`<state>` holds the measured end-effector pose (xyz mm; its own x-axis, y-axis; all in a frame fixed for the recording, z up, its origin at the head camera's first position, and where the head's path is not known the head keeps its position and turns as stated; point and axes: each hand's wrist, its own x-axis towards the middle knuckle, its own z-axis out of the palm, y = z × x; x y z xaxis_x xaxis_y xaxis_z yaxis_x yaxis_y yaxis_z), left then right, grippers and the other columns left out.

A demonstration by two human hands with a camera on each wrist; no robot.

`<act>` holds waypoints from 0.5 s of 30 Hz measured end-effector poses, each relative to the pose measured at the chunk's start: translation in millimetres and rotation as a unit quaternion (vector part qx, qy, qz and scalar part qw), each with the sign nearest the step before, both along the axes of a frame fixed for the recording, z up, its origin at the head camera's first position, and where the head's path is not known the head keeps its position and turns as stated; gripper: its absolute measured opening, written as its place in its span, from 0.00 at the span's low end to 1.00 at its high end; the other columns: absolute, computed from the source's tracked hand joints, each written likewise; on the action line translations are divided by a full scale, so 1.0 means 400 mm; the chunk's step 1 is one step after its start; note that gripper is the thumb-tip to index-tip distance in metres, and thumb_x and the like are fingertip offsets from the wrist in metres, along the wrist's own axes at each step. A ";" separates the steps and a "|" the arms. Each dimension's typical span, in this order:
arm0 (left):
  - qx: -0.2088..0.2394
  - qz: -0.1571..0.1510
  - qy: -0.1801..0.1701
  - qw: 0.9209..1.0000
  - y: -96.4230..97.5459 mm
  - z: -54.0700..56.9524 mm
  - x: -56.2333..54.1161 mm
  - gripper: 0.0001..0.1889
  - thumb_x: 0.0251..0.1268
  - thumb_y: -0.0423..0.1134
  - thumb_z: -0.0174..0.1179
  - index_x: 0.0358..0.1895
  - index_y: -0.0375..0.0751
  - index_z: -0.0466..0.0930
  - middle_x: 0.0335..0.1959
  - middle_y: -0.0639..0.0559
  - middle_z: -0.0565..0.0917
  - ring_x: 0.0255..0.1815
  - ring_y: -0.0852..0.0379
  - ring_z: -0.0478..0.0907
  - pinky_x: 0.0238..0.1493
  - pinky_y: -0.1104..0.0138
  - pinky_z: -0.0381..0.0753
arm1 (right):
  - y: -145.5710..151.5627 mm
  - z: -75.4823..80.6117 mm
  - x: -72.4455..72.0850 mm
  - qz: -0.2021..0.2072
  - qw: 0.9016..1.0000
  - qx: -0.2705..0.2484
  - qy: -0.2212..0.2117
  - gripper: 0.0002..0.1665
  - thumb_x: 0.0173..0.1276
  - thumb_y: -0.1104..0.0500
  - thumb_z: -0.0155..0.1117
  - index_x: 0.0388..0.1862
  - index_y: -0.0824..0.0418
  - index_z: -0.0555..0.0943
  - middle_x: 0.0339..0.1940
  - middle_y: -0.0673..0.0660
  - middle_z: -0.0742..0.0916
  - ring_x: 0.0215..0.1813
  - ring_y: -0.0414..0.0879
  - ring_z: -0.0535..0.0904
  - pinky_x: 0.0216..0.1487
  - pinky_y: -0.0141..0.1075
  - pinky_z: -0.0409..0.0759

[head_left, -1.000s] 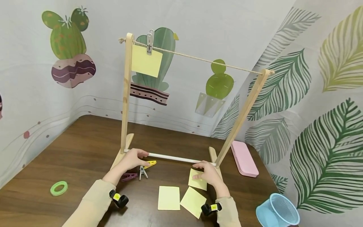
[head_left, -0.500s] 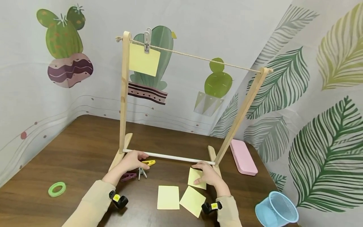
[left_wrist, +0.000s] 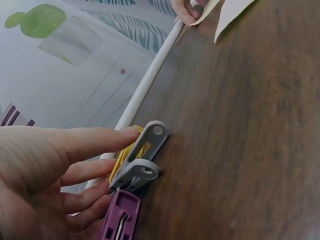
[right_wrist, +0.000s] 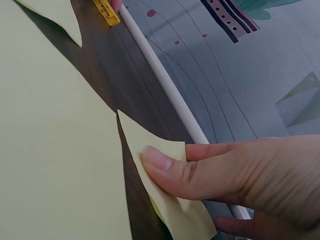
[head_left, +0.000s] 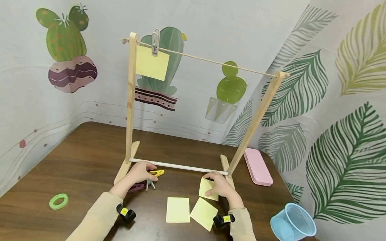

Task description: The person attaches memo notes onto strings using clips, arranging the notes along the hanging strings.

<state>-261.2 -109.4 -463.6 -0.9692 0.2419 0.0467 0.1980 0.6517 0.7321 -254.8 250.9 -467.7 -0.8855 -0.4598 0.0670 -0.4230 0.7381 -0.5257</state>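
My left hand is around the yellow clothespin; its thumb and fingers are apart. Beside it lie a grey clothespin and a purple clothespin, partly hidden by the hand in the head view. My right hand pinches a yellow paper note, thumb on top and fingers behind, and the note bends. Two more notes lie nearby, a squared one and a turned one. Another note hangs from the rope by a grey clothespin.
A wooden frame stands behind my hands, with a left post, a right post and a white bottom bar. A green ring lies left. At right are a pink case and a blue mesh basket.
The head view shifts slightly, so things sit further left. My left hand has come a little nearer relative to the yellow clothespin. My right thumb keeps to the note.
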 end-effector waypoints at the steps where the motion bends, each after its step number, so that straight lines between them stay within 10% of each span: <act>1: -0.001 0.001 0.001 1.000 0.000 0.000 0.000 0.24 0.40 0.37 0.78 0.45 0.31 0.85 0.43 0.40 0.87 0.46 0.45 0.82 0.49 0.54 0.79 | -0.001 0.001 -0.001 0.000 1.000 -0.001 0.001 0.37 0.39 0.59 0.84 0.51 0.63 0.81 0.54 0.60 0.82 0.58 0.59 0.77 0.60 0.54 0.73; 15: -0.019 0.026 -0.004 0.999 0.009 0.006 0.010 0.20 0.41 0.37 0.78 0.41 0.34 0.86 0.38 0.45 0.88 0.38 0.53 0.81 0.41 0.59 0.77 | 0.000 0.008 0.000 -0.009 1.000 -0.012 -0.007 0.37 0.36 0.60 0.86 0.40 0.60 0.69 0.37 0.52 0.77 0.45 0.47 0.73 0.50 0.41 0.73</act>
<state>-257.2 -105.8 -461.3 -0.9808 0.1924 0.0313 0.1577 0.6890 0.7074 -254.8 251.0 -464.5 -0.8943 -0.4428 0.0648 -0.4026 0.7328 -0.5486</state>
